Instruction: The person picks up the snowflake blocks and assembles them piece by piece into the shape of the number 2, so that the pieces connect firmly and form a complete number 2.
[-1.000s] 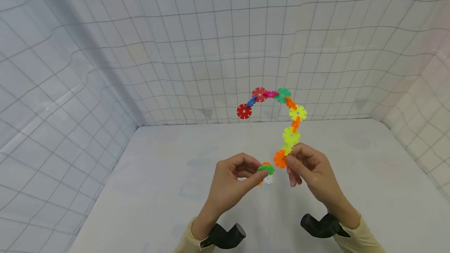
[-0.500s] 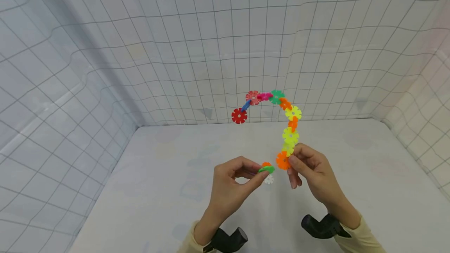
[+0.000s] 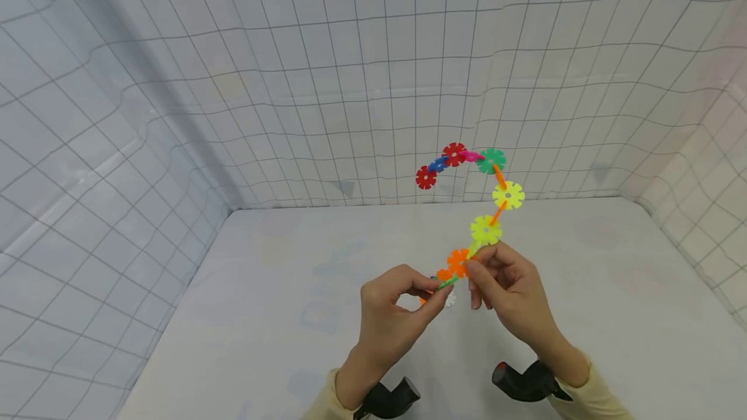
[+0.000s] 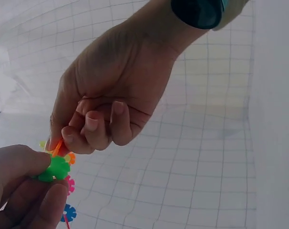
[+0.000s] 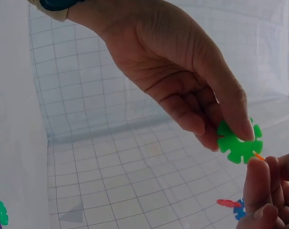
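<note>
My left hand [image 3: 397,306] pinches a green snowflake disc [image 3: 448,282] between thumb and fingers, tilted nearly edge-on in the head view. My right hand [image 3: 516,293] pinches the lower end of a curved chain of interlocked snowflake discs, near its orange end disc [image 3: 458,263]. The green disc meets that orange disc's edge; I cannot tell whether their slots are engaged. Upward from there the chain runs through yellow discs [image 3: 486,230], orange ones and a teal disc [image 3: 491,161] to a red disc [image 3: 426,177]. The green disc [image 5: 239,143] shows face-on in the right wrist view.
On the white table [image 3: 280,258], a white disc [image 3: 451,299] and orange discs [image 3: 444,274] lie partly hidden behind my left hand. Gridded white curtains stand at the back and sides. A green disc [image 5: 1,213] shows at the right wrist view's lower left.
My left hand has moved slightly right, bringing the green disc against the orange end disc. The right hand has shifted slightly left, and the chain's upper part has swung right.
</note>
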A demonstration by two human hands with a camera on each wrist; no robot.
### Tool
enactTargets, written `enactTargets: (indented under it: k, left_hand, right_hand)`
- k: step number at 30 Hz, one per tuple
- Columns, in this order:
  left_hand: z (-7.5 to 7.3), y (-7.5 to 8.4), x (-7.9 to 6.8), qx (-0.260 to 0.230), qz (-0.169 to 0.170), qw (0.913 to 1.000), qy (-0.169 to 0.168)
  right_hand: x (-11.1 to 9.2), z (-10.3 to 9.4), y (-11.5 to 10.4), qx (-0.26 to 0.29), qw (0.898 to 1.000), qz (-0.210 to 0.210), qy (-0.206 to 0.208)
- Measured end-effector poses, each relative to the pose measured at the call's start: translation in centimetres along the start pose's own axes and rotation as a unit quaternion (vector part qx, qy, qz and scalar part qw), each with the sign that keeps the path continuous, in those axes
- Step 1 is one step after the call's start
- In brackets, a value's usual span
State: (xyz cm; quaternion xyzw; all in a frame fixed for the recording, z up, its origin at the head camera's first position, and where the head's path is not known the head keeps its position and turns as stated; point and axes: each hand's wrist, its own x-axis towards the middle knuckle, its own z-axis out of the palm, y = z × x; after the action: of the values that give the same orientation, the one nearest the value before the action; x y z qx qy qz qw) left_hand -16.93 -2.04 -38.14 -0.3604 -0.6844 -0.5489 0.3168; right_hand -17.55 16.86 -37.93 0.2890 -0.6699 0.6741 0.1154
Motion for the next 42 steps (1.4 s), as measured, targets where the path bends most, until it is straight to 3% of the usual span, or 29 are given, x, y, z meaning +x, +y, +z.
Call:
enactTargets:
  k: [3,8,14,19,25,32,39,42]
  left_hand:
    - [0.1,-0.3,-0.1,0.023,0.03,0.9993,0.008]
    - [0.3,-0.5,-0.1,0.03,0.041,0.9985,0.019]
    - [0.8,-0.8,-0.2,0.044,0.079,0.9951,0.041]
    - [1.3,-1.2,-0.4,0.06,0.119,0.9899,0.048]
    - [1.7,-1.5,-0.7,0.078,0.133,0.9861,0.063]
    - [2.2,-1.9,-1.0,0.079,0.138,0.9844,0.074]
    - [2.2,-2.3,-1.1,0.153,0.203,0.9644,0.073]
    - [2.2,-2.4,-1.0,0.157,0.212,0.9621,0.069]
  right_hand:
    - [-0.1,0.1,0.1,-0.015,1.0,-0.005,0.013]
    - [-0.2,0.2,0.4,-0.02,1.0,-0.017,0.015]
    - [-0.2,0.4,0.6,-0.077,0.996,-0.039,0.02]
    - [0.0,0.4,0.6,-0.071,0.995,-0.057,0.029]
    - [0.1,0.3,1.0,-0.05,0.998,-0.039,0.029]
    - [0.3,-0.4,1.5,-0.005,1.0,-0.014,-0.013]
    - [0.6,-1.1,0.9,-0.03,0.998,0.031,-0.041]
    - [0.6,-1.3,0.9,-0.029,0.998,0.027,-0.046]
